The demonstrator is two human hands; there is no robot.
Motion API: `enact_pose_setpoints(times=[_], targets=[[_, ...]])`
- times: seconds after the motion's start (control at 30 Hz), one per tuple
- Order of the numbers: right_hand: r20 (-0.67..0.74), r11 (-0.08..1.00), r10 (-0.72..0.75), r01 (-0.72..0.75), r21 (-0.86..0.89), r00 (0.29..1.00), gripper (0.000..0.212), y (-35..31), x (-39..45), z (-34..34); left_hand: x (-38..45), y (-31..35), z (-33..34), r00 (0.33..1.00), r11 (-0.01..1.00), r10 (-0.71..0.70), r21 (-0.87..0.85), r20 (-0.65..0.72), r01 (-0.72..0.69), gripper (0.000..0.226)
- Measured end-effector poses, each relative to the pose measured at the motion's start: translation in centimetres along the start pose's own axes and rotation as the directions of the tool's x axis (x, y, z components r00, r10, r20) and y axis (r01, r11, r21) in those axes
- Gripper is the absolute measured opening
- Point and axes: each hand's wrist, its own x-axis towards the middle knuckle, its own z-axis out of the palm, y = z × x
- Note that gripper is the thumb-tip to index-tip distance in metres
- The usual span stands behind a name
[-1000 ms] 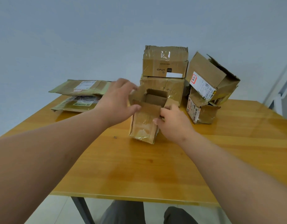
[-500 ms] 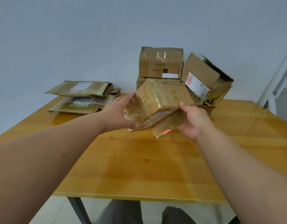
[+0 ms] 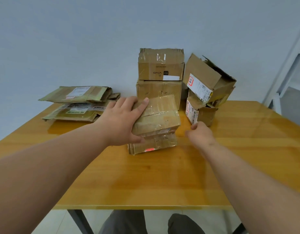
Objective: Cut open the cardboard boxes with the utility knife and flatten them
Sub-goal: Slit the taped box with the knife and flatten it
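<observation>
A small taped cardboard box (image 3: 160, 119) lies on the wooden table (image 3: 146, 179), partly squashed, with a loose flap (image 3: 152, 146) under its near side. My left hand (image 3: 122, 120) lies over the box's left top, fingers straight and pressing, thumb along the near edge. My right hand (image 3: 199, 133) hovers just right of the box, fingers loosely curled, touching nothing. No utility knife is in view.
Two stacked boxes (image 3: 160, 78) stand behind the small box against the wall. To their right a torn open box (image 3: 208, 78) leans on a smaller labelled box (image 3: 200, 114). Flattened boxes (image 3: 78, 103) are piled at the back left.
The small box was held up in both hands; now it lies on the table. My right hand has let go and drawn off to the right. My left hand moved onto the box's top.
</observation>
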Motion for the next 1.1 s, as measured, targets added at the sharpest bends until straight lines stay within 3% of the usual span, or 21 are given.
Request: enact_pose_setpoints(times=[0.13, 0.23, 0.33, 0.43, 0.53, 0.63, 0.7, 0.83, 0.9, 0.97, 1.1], targets=[[0.049, 0.832, 0.039, -0.005, -0.555, 0.998, 0.054, 2.6, -0.4, -0.1, 0.0, 1.0, 0.7, 1.000, 0.997, -0.006, -0.083, 0.012, 0.007, 0.119], [0.075, 0.729, 0.101, -0.023, -0.684, 0.992, 0.058, 4.4, -0.7, -0.7, -0.2, 0.7, 1.1, 0.998, 0.987, -0.042, -0.152, 0.049, 0.049, 0.123], [0.136, 0.645, 0.004, 0.101, -0.758, 0.991, 0.036, 4.9, -0.5, -1.6, -0.4, 0.0, 1.2, 0.994, 0.963, -0.059, -0.259, 0.087, 0.079, 0.128], [0.181, 0.631, -0.024, 0.155, -0.760, 0.983, 0.017, 4.8, 0.0, -2.0, -0.8, -0.4, 1.1, 0.994, 0.954, -0.033, -0.293, 0.103, 0.062, 0.130], [0.172, 0.608, -0.008, 0.141, -0.781, 0.985, 0.017, 5.0, 0.1, -2.3, -1.0, -0.6, 1.0, 0.994, 0.945, -0.040, -0.319, 0.098, 0.069, 0.129], [0.198, 0.607, 0.106, 0.095, -0.789, 0.974, 0.031, 4.9, 0.1, -3.3, -1.1, -0.8, 0.6, 0.993, 0.935, -0.045, -0.345, 0.111, 0.081, 0.125], [0.217, 0.637, 0.153, 0.072, -0.767, 0.964, 0.024, 4.6, -0.1, -3.8, -0.9, -0.8, 0.1, 0.989, 0.930, -0.040, -0.358, 0.140, 0.089, 0.124], [0.225, 0.672, 0.074, 0.119, -0.731, 0.972, 0.012, 4.1, -0.9, -3.5, -0.2, 0.0, -0.9, 0.971, 0.923, -0.036, -0.366, 0.234, 0.122, 0.116], [0.132, 0.781, 0.004, 0.079, -0.619, 0.991, 0.005, 4.0, -1.2, -3.2, -0.2, 0.6, -1.1, 0.970, 0.944, -0.032, -0.313, 0.239, 0.108, 0.115], [0.010, 0.890, -0.025, 0.026, -0.455, 1.000, 0.012, 3.9, -1.6, -3.1, -0.2, 1.0, -1.1, 0.975, 0.961, -0.040, -0.259, 0.218, 0.098, 0.116], [-0.016, 0.971, -0.160, 0.154, -0.181, 0.987, 0.008, 3.6, -2.6, -3.1, 0.4, 1.5, -1.6, 0.971, 0.985, -0.023, -0.159, 0.240, 0.063, 0.128]])
